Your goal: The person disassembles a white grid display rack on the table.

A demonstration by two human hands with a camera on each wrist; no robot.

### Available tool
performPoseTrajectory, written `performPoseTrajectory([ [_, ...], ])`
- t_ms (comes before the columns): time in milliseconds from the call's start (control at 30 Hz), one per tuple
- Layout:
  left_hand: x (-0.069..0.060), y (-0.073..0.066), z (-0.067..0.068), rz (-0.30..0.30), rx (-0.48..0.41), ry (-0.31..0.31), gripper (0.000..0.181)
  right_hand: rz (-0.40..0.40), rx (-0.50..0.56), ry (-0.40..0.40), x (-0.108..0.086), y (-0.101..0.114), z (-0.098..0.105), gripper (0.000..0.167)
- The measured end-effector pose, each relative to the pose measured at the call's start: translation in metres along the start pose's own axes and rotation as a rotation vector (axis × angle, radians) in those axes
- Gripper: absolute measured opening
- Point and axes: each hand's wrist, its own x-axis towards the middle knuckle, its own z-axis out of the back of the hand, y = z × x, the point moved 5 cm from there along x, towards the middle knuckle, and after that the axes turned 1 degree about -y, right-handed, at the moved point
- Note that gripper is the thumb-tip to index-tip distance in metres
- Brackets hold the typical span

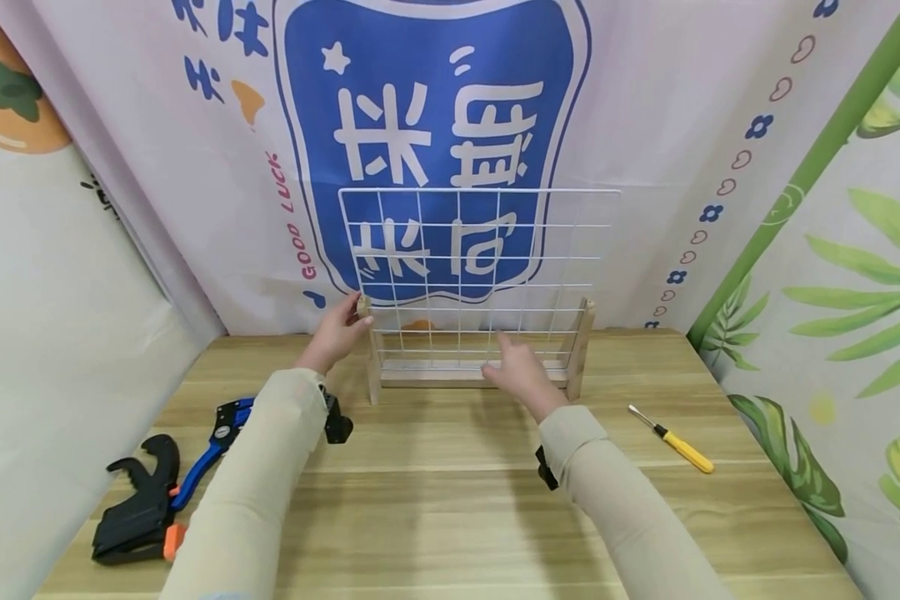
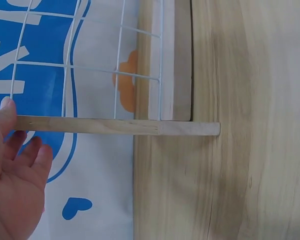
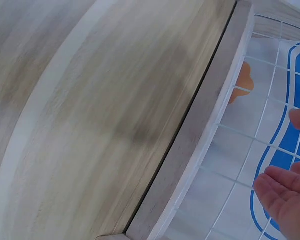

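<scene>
A white wire grid (image 1: 459, 283) stands upright in a wooden frame with two side posts and a low crossbar (image 1: 472, 377). My left hand (image 1: 336, 333) grips the top of the left post (image 1: 375, 367); in the left wrist view, the thumb of that hand (image 2: 15, 175) lies on one side of the post (image 2: 115, 126) and the fingers on the other. In front of the grid's lower middle is my right hand (image 1: 523, 375), its fingers extended. The right wrist view has this hand (image 3: 287, 195) beside the wires with thumb and fingers apart, holding nothing.
On the table (image 1: 420, 517), a black clamp (image 1: 138, 508) with orange parts and a blue-handled tool (image 1: 208, 458) lie at the left, partly beside my left sleeve. A yellow-handled screwdriver (image 1: 678, 444) lies at the right. A printed cloth (image 1: 645, 167) hangs behind the grid.
</scene>
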Motion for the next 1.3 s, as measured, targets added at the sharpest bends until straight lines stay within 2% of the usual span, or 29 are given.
performPoseTrajectory([
  [200, -0.003, 0.004, 0.001, 0.047, -0.005, -0.016, 0.061, -0.026, 0.033, 0.022, 0.003, 0.006, -0.004, 0.076],
  [367, -0.007, 0.007, 0.004, 0.020, -0.011, -0.021, 0.061, -0.051, 0.090, 0.002, 0.007, 0.009, -0.003, 0.069],
  [533, -0.011, 0.007, 0.003, -0.007, -0.033, 0.021, 0.063, -0.057, 0.145, -0.078, 0.010, 0.009, 0.003, 0.053],
  [700, -0.018, 0.005, 0.004, 0.002, -0.063, 0.065, 0.066, -0.089, 0.161, -0.080, 0.011, 0.009, 0.003, 0.045],
  [833, -0.026, 0.005, 0.005, 0.011, -0.030, 0.123, 0.064, -0.147, 0.172, -0.051, 0.011, 0.010, 0.001, 0.060],
  [967, -0.035, 0.003, 0.005, -0.021, 0.020, 0.163, 0.059, -0.196, 0.177, -0.013, 0.009, 0.012, 0.000, 0.084],
  [1100, -0.044, 0.002, 0.004, -0.035, 0.048, 0.157, 0.057, -0.222, 0.194, -0.008, 0.006, 0.015, -0.001, 0.094],
  [1300, -0.057, 0.001, 0.004, -0.032, 0.093, 0.130, 0.056, -0.237, 0.209, -0.051, 0.000, 0.020, -0.006, 0.093],
])
